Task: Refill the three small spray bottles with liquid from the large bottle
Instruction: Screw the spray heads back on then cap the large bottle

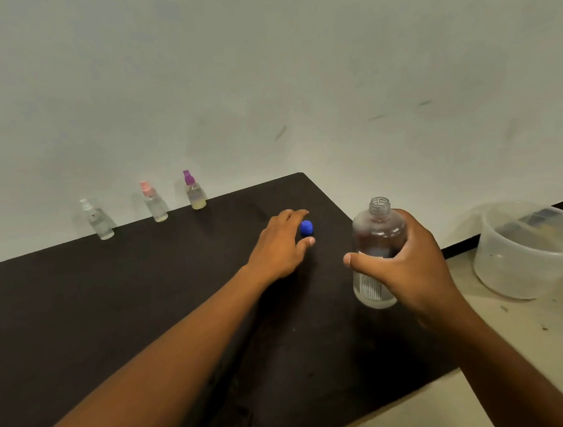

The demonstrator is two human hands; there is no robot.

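Big bottle (376,252), uncapped, is clamped in the right hand (405,266) grip at 3 o'clock on the table (111,315). Blue cap (306,227) sits by the left hand (281,247), fingers apart. Spray bottles (155,201) lined up at 11.

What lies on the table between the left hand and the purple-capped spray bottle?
Nothing: the head view shows only bare dark table between the left hand and the purple-capped spray bottle.

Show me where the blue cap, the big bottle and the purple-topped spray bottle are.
blue cap (306,227), head view, on its rounded top.
big bottle (378,235), head view, on its clear shoulder above the right hand.
purple-topped spray bottle (196,195), head view, on its clear body.
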